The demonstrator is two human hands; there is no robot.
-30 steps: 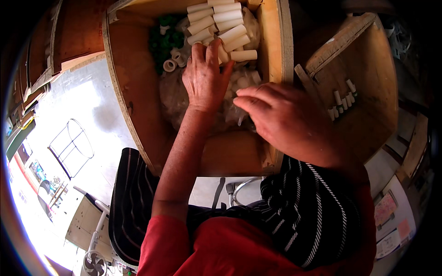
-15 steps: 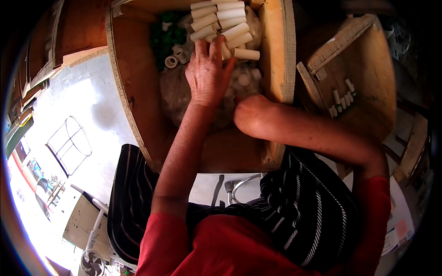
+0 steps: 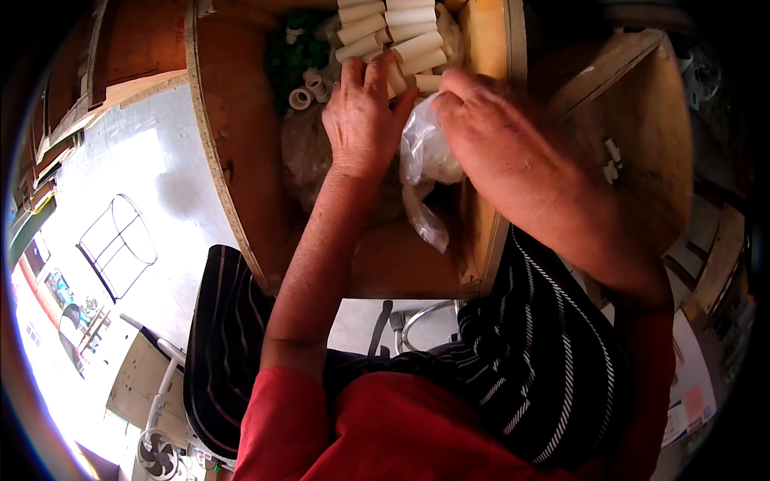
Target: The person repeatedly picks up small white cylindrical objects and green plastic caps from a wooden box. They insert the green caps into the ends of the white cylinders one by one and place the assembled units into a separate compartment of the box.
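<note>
Crinkled clear bag (image 3: 425,152) between both hands' fingers (image 3: 377,80).

The stack of white tube pieces (image 3: 397,36) is cut off by the far edge, so the full pile can't be counted. Part of the clear plastic bag (image 3: 429,160) is covered by the right hand (image 3: 513,152), and whatever's inside can't really be made out. The fingertips of the left hand (image 3: 365,120) are lost among the tubes, so actual grip can't be confirmed. The green stuff (image 3: 301,52) at the far side of the wooden box (image 3: 233,152) is too dark to be identified. The small white bits (image 3: 612,160) on the right are too tiny to be told apart.
</note>
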